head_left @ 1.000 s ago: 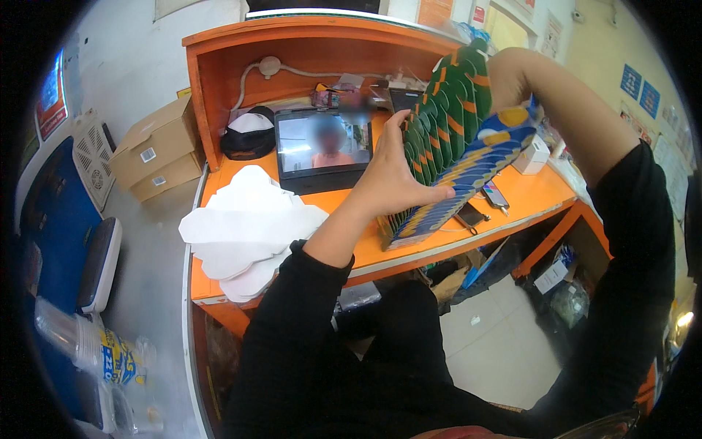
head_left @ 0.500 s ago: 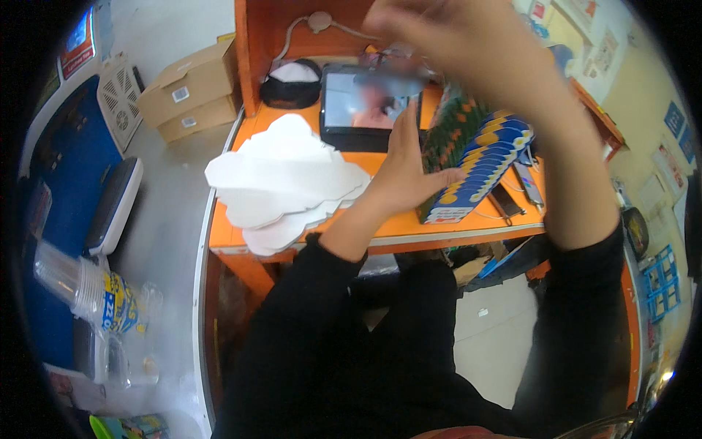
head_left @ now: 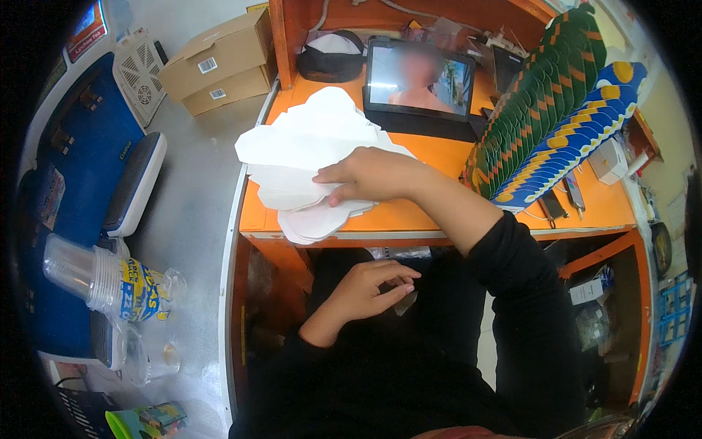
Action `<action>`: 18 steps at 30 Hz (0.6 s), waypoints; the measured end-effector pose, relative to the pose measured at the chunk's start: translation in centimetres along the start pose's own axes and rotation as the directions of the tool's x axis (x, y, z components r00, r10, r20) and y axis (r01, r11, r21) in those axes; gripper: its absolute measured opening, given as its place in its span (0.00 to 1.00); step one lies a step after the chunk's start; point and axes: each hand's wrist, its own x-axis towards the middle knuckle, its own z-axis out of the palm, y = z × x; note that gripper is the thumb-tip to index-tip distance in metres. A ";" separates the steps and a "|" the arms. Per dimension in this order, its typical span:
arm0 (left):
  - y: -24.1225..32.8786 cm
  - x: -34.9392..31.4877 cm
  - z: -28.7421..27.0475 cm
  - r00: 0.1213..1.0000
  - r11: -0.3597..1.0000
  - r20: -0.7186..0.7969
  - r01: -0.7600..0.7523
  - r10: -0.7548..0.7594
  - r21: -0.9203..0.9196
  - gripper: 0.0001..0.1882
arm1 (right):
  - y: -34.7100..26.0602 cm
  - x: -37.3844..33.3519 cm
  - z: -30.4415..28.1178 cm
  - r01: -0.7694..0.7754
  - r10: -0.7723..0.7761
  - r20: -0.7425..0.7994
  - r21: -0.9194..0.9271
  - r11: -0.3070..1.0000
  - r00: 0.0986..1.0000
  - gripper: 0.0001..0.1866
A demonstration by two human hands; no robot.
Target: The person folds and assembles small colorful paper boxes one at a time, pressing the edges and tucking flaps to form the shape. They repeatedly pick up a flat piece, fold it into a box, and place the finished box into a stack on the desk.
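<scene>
A pile of white card cutouts [head_left: 292,146] with wavy edges lies fanned out on the orange desk. On its near right part rests my right hand [head_left: 373,175], palm down, thumb and forefinger apart on the cards. My left hand [head_left: 373,289] hovers over my lap in front of the desk edge, fingers loosely bent, thumb apart, nothing in it. To the right lean two long overlapping rows of printed cartons, one green and orange [head_left: 541,102], the other blue with yellow and white [head_left: 578,135]. Neither hand touches them.
A tablet [head_left: 420,77] playing a video stands behind the cards, beside a black and white cap-like item [head_left: 331,57]. Phones [head_left: 553,208] with cables lie at the right. On the metal counter at left are brown cardboard boxes [head_left: 219,62] and stacked clear plastic cups [head_left: 110,282].
My right hand has come down from above the printed cartons onto the white cards. My left hand has left the cartons and dropped toward my lap. The whole view has shifted.
</scene>
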 end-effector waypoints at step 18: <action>0.8 -0.6 0.6 0.988 0.998 0.151 -0.004 0.013 -0.058 0.15 | -1.5 -0.7 -1.0 -0.239 0.247 -0.001 0.243 0.940 0.969 0.14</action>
